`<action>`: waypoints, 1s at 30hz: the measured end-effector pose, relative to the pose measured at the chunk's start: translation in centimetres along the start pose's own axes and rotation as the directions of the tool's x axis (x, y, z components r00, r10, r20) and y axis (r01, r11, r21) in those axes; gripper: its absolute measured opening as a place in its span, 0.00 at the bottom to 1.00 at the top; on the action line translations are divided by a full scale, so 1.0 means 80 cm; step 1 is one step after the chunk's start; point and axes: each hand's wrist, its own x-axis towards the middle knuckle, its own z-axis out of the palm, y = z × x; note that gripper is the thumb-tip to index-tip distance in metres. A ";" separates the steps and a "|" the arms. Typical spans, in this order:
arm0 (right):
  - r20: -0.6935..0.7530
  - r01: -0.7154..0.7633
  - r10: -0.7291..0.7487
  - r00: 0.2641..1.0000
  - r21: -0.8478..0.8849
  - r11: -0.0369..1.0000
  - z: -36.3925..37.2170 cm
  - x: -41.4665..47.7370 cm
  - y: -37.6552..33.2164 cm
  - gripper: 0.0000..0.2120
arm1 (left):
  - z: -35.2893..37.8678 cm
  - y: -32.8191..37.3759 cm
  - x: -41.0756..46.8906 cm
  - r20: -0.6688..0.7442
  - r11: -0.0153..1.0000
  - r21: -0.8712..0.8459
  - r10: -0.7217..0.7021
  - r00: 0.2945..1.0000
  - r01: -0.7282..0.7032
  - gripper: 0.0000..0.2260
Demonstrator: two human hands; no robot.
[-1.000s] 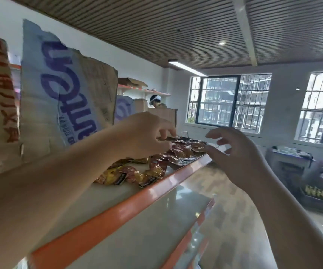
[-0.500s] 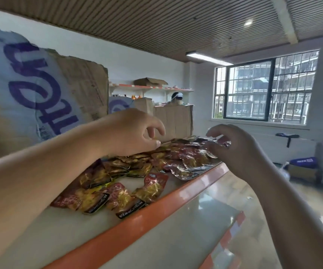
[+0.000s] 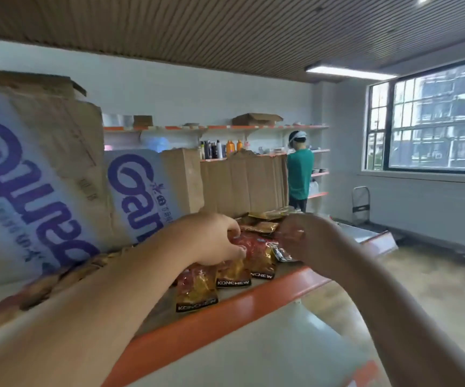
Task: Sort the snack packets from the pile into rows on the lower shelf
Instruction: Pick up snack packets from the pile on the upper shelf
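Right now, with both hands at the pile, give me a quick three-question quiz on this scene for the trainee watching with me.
1. True or false: the left hand and the right hand are both at the snack packets on the orange-edged shelf.
2. What stands right behind the pile? A) cardboard boxes B) glass jars C) folded towels
3. Fill in: the black band on the front gold packets reads ____.
Key: 1 true; 2 A; 3 KONCHEW.
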 end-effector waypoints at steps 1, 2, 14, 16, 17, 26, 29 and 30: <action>0.024 0.016 -0.016 1.000 -0.019 1.000 0.004 0.008 0.007 0.05 | 0.009 0.008 0.013 0.030 0.999 0.019 -0.052 0.998 0.052 0.30; 0.029 0.031 -0.030 0.999 -0.041 0.999 0.009 0.014 0.012 0.06 | 0.018 0.013 0.021 0.060 0.994 0.036 -0.101 0.993 0.099 0.33; 0.250 0.279 -0.249 0.936 -0.092 0.956 0.051 0.055 0.030 0.17 | 0.055 0.011 0.046 0.060 0.959 -0.139 -0.242 0.969 0.248 0.35; 0.264 0.304 -0.283 0.922 -0.042 0.952 0.054 0.057 0.030 0.19 | 0.053 0.010 0.046 0.009 0.955 -0.155 -0.253 0.967 0.251 0.32; 0.269 0.326 -0.304 0.914 -0.038 0.945 0.057 0.057 0.030 0.19 | 0.051 0.010 0.045 -0.020 0.955 -0.163 -0.255 0.967 0.249 0.31; 0.135 0.321 -0.301 0.944 -0.158 0.934 0.076 0.065 0.010 0.18 | 0.039 0.002 0.034 -0.347 0.955 -0.252 -0.242 0.906 0.159 0.30; 0.177 0.274 -0.247 0.953 -0.148 0.950 0.081 0.064 0.005 0.23 | 0.032 0.008 0.032 -0.499 0.964 -0.261 -0.178 0.848 0.049 0.29; 0.170 0.262 -0.241 0.955 -0.114 0.958 0.081 0.063 0.006 0.21 | 0.030 0.010 0.031 -0.532 0.964 -0.265 -0.171 0.829 0.028 0.29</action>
